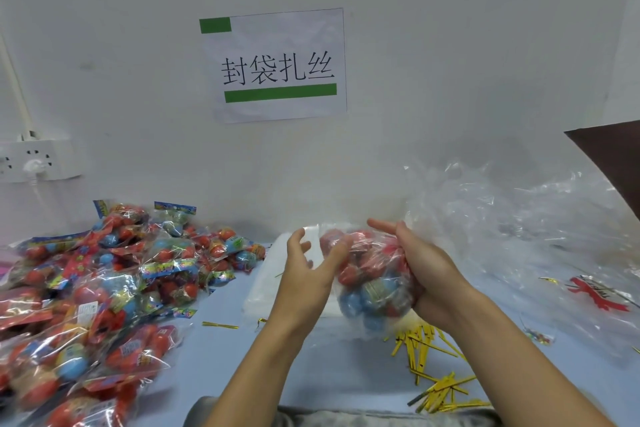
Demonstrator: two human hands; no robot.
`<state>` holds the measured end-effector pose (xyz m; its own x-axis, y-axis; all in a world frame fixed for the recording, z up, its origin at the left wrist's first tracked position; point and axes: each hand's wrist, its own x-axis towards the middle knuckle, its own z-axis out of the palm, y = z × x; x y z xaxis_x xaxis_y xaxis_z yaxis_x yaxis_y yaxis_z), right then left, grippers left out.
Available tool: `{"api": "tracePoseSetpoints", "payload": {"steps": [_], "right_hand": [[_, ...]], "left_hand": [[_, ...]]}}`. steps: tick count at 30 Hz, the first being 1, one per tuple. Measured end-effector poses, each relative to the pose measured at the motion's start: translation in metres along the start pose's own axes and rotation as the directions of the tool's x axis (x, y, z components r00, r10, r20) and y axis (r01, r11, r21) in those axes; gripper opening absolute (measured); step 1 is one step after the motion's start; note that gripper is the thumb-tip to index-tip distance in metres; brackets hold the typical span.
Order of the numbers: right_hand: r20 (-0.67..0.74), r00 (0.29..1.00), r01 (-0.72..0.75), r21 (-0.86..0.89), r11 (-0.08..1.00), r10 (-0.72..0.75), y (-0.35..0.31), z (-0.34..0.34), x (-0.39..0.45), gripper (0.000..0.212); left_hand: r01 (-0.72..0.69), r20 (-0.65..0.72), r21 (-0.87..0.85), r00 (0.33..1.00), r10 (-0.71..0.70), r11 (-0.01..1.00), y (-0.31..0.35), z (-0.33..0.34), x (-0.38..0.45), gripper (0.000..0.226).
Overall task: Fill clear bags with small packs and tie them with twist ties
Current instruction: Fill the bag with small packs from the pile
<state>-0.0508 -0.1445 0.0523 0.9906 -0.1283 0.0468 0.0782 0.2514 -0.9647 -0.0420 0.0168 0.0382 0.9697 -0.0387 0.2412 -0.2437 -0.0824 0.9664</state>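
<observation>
A clear bag (372, 279) stuffed with red and blue small packs hangs just above the table's middle. My right hand (420, 264) grips its right side, fingers curled round the plastic. My left hand (304, 274) is beside the bag's left side, fingers spread and relaxed, thumb touching the plastic. A big pile of small packs (104, 291) covers the table's left part. Gold twist ties (433, 367) lie scattered at the front right. A flat stack of empty clear bags (273, 274) lies under and behind my left hand.
Crumpled clear plastic (519, 236) is heaped at the right against the wall. A paper sign (277, 66) hangs on the wall ahead. A white socket strip (38, 160) is mounted at the left. A dark panel (613, 156) juts in at the right edge.
</observation>
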Motion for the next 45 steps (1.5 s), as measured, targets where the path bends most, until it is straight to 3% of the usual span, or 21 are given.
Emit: {"api": "tracePoseSetpoints", "payload": {"steps": [2, 5, 7, 10, 13, 16, 18, 21, 23, 25, 27, 29, 30, 32, 34, 37, 40, 43, 45], "right_hand": [[0.015, 1.000, -0.026, 0.111, 0.993, 0.024, 0.002, 0.005, -0.001, 0.039], [0.046, 0.998, -0.054, 0.166, 0.985, 0.047, 0.006, 0.017, -0.003, 0.040], [0.061, 0.997, -0.048, 0.139, 0.989, 0.039, 0.010, 0.023, -0.004, 0.039], [0.079, 0.997, 0.029, -0.072, 0.997, -0.023, 0.012, 0.028, -0.006, 0.034], [0.110, 0.986, 0.150, -0.303, 0.941, -0.122, 0.005, 0.028, -0.012, 0.029], [0.167, 0.981, 0.165, -0.468, 0.868, -0.096, 0.002, 0.021, -0.018, 0.029], [0.195, 0.977, 0.173, -0.501, 0.848, -0.084, 0.002, 0.017, -0.023, 0.034], [0.276, 0.952, 0.239, -0.409, 0.881, -0.131, 0.000, 0.021, -0.025, 0.037], [0.209, 0.959, 0.250, -0.297, 0.921, -0.193, 0.000, 0.025, -0.020, 0.032], [0.012, 0.981, 0.192, -0.156, 0.969, -0.192, 0.001, 0.024, -0.012, 0.037], [-0.165, 0.978, 0.125, -0.007, 0.992, -0.125, 0.002, 0.018, -0.006, 0.039], [-0.290, 0.956, 0.081, 0.130, 0.988, -0.040, 0.002, 0.012, -0.003, 0.040], [-0.326, 0.945, 0.070, 0.194, 0.979, -0.003, 0.002, 0.010, -0.002, 0.041], [-0.348, 0.936, 0.053, 0.293, 0.955, 0.055, 0.002, 0.008, 0.000, 0.041], [-0.341, 0.935, 0.029, 0.336, 0.942, 0.093, 0.002, 0.009, 0.002, 0.041], [-0.316, 0.939, -0.014, 0.360, 0.933, 0.136, 0.006, 0.013, 0.001, 0.037], [-0.260, 0.954, -0.069, 0.291, 0.954, 0.148, 0.008, 0.019, -0.002, 0.030], [-0.290, 0.955, -0.049, 0.033, 0.998, 0.057, 0.008, 0.024, -0.002, 0.031], [-0.293, 0.956, -0.025, -0.145, 0.989, -0.019, 0.006, 0.028, -0.007, 0.041]], "left_hand": [[0.037, 0.075, -0.157, 0.997, -0.026, 0.987, -0.005, 0.004, 0.001, 0.092], [0.082, 0.169, -0.436, 0.986, -0.007, 0.896, -0.009, 0.008, 0.000, 0.061], [0.117, 0.173, -0.508, 0.984, -0.032, 0.854, -0.008, 0.006, 0.000, 0.052], [0.235, 0.226, -0.477, 0.964, -0.141, 0.847, -0.006, -0.004, 0.002, 0.048], [0.418, 0.353, -0.410, 0.892, -0.281, 0.811, -0.004, -0.015, 0.002, 0.044], [0.545, 0.465, -0.402, 0.814, -0.349, 0.736, -0.004, -0.022, 0.003, 0.050], [0.612, 0.527, -0.372, 0.758, -0.384, 0.698, -0.004, -0.025, 0.002, 0.054], [0.659, 0.597, -0.350, 0.705, -0.384, 0.666, -0.007, -0.026, 0.002, 0.054], [0.637, 0.574, -0.348, 0.725, -0.381, 0.688, -0.011, -0.025, 0.003, 0.062], [0.582, 0.510, -0.349, 0.776, -0.372, 0.735, -0.015, -0.022, 0.007, 0.068], [0.463, 0.409, -0.313, 0.854, -0.323, 0.829, -0.017, -0.017, 0.010, 0.055], [0.273, 0.304, -0.175, 0.929, -0.212, 0.946, -0.017, -0.011, 0.009, 0.028], [0.177, 0.286, -0.107, 0.948, -0.140, 0.978, -0.018, -0.010, 0.008, 0.031], [0.038, 0.348, -0.032, 0.937, -0.025, 0.999, -0.024, -0.012, 0.007, 0.065], [-0.074, 0.468, -0.009, 0.881, 0.070, 0.997, -0.027, -0.013, 0.003, 0.093], [-0.189, 0.517, -0.026, 0.838, 0.175, 0.982, -0.027, -0.007, 0.002, 0.114], [-0.193, 0.384, -0.120, 0.896, 0.225, 0.974, -0.024, -0.007, 0.006, 0.089], [-0.135, 0.312, -0.178, 0.932, 0.186, 0.975, -0.024, -0.014, 0.008, 0.065], [-0.078, 0.302, -0.218, 0.942, 0.143, 0.973, -0.028, -0.015, 0.010, 0.064]]}}
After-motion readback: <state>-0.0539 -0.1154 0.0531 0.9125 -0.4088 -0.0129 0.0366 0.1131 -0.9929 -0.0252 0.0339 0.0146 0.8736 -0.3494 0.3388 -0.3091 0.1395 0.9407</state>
